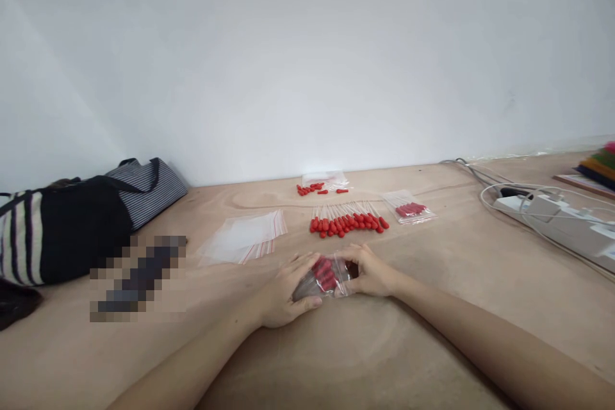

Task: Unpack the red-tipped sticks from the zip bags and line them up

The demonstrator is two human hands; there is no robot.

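On the wooden table [365,352], my left hand [283,291] and my right hand [372,272] both grip a small clear zip bag [325,277] filled with red-tipped droppers. My left fingers curl round its left end and my right fingers pinch its right end. Just beyond lies a row of loose droppers with red bulbs [346,221]. A filled bag [409,208] rests to their right. Loose red caps [317,189] and another bag [327,177] sit near the wall. A stack of empty zip bags [245,237] lies to the left.
A black and striped fabric bag [72,224] lies at the left edge, with a blurred dark object [139,278] beside it. White power strips and cables [542,208] occupy the right side. Coloured sheets [598,166] sit at the far right. A white wall stands behind.
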